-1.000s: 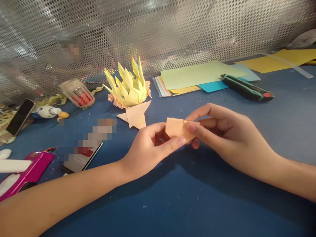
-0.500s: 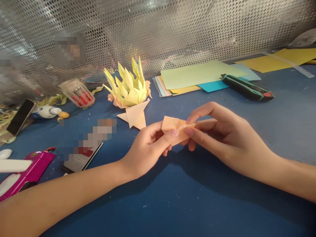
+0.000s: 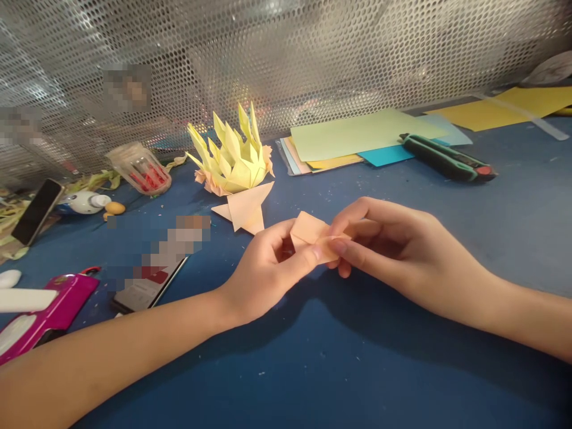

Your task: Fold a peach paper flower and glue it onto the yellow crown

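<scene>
A small peach folded piece of paper (image 3: 308, 229) is held between both hands, above the blue table. My left hand (image 3: 277, 262) pinches its left side, thumb on top and fingers behind. My right hand (image 3: 393, 244) grips the other end between thumb and index finger; part of the paper is covered by these fingers. Just beyond my left hand lie peach folded paper pieces with pointed tips (image 3: 245, 208). They touch or nearly touch a yellow origami lotus (image 3: 241, 164) with peach outer petals.
A stack of coloured paper (image 3: 348, 137) lies at the back, with a dark green utility knife (image 3: 447, 159) to its right. Leftward are a phone (image 3: 149, 289), a magenta tool (image 3: 74, 298), a clear jar (image 3: 140, 170) and another phone (image 3: 38, 211). A perforated metal panel (image 3: 348, 59) stands behind.
My right index finger has come down and left, pressing on the paper. A raised flap in the paper's middle now lies flatter, and the paper has tilted slightly.
</scene>
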### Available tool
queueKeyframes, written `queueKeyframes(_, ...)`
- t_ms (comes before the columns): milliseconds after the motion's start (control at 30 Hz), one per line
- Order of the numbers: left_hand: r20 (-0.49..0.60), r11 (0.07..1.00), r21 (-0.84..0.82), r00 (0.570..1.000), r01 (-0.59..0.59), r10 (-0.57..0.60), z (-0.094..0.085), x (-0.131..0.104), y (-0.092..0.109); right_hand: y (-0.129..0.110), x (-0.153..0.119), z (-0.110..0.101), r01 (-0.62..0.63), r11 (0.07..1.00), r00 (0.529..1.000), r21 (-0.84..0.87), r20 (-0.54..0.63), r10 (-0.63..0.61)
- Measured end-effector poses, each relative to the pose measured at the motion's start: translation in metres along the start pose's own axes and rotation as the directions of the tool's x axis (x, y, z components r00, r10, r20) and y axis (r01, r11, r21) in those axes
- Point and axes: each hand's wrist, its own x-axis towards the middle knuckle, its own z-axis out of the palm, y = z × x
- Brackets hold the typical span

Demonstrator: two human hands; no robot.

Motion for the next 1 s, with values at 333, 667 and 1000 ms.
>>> queueKeyframes(333, -0.005, 0.998, -0.056, 1.0, 0.004, -0.004, -0.0043, 0.0017, -0.0036, -0.0059, 0.0037, 0.001, 0.066, 0.998, 0.998, 0.012, -0.007, -0.066)
queueKeyframes(667, 0.054, 0.993, -0.119, 0.999, 0.007, -0.001, -0.0085, 0.0013, -0.0066, -0.0077, 0.003, 0.0011, 0.025, 0.997, 0.998, 0.074, 0.047, -0.028)
queueKeyframes(1000, 0.068, 0.99, -0.137, 0.997, -0.025, 0.035, -0.0065, 0.0026, -0.0077, -0.0071, 0.0019, 0.0012, 0.039, 0.997, 0.998, 0.066, 0.054, -0.042)
